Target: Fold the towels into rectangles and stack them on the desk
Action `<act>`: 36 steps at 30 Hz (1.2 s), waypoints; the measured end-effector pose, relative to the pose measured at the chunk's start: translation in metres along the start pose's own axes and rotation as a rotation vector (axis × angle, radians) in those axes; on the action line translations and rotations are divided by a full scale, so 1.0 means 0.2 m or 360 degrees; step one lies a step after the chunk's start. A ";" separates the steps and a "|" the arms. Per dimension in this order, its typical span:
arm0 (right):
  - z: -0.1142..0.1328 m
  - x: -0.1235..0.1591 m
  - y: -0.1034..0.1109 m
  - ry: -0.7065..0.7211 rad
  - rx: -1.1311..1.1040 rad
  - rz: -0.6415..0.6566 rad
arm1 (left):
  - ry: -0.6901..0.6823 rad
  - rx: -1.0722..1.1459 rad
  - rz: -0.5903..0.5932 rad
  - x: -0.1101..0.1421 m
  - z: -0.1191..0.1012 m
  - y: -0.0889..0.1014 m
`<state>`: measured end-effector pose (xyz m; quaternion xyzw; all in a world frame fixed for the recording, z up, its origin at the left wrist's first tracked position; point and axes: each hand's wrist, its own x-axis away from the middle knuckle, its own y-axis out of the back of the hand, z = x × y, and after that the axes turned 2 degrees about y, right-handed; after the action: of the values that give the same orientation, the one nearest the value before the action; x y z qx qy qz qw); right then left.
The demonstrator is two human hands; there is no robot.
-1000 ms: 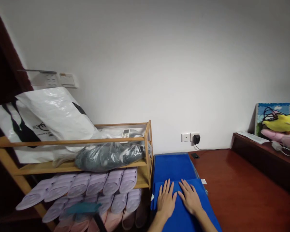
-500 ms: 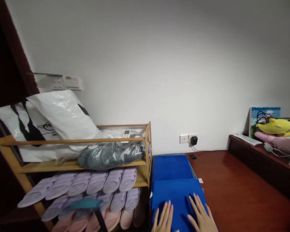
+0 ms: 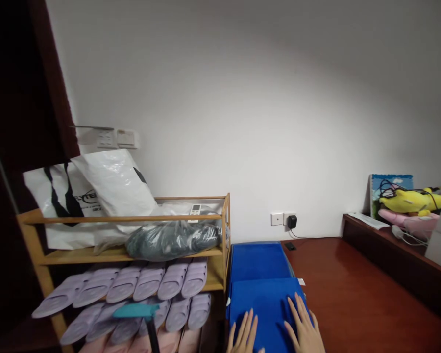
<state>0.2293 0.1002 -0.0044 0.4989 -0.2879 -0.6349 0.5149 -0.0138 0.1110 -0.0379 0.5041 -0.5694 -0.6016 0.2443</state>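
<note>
Two blue fabric-covered pieces, flat on top, rest at the left end of the red-brown tabletop (image 3: 353,289). On the nearer blue piece (image 3: 264,299) lie both of my hands, palms down. My left hand (image 3: 243,336) is cut off by the lower edge of the picture, its fingers stretched out. To its right, my right hand (image 3: 304,327) has its fingers spread near the piece's right edge. Neither hand grips anything. Behind sits the farther blue piece (image 3: 257,261), partly covered by the nearer one.
Left stands a wooden shoe rack (image 3: 132,219) with rows of lilac slippers (image 3: 149,282), white bags (image 3: 113,179) and a plastic-wrapped dark bundle (image 3: 176,240). A teal-headed tool (image 3: 136,310) rises before it. A black plug (image 3: 291,221) is in the wall; a yellow plush toy (image 3: 407,201) lies right.
The view has shifted slightly, so the rack's left end and the bags appear farther right and things sit a little lower. My hands remain flat on the blue piece.
</note>
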 end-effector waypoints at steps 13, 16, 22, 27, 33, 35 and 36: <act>-0.13 -0.29 -0.19 0.0011 0.0008 0.0118 | 0.0176 -0.0013 0.0155 -0.30 0.16 0.01; -0.11 -0.29 -0.17 -0.0009 0.0016 0.0146 | 0.0188 -0.0012 0.0187 -0.29 0.13 0.06; -0.10 -0.21 -0.14 -0.0052 0.0042 0.0127 | 0.0160 -0.0008 0.0246 -0.23 0.08 0.11; -0.07 -0.07 -0.08 -0.0066 0.0052 0.0124 | 0.0106 0.0025 0.0246 -0.15 0.05 0.15; -0.06 0.17 -0.05 -0.0156 0.0067 0.0053 | 0.0016 -0.0010 0.0234 0.01 0.00 0.11; -0.07 0.27 -0.07 -0.0182 0.0084 -0.0013 | 0.0105 -0.0071 0.0231 0.11 -0.05 0.03; -0.07 0.32 -0.09 -0.0194 0.0103 -0.0060 | 0.0171 -0.0104 0.0186 0.16 -0.08 -0.01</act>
<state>0.2377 0.0476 -0.0461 0.4810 -0.3296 -0.6641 0.4680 -0.0105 0.0766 -0.0471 0.4932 -0.5640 -0.5768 0.3256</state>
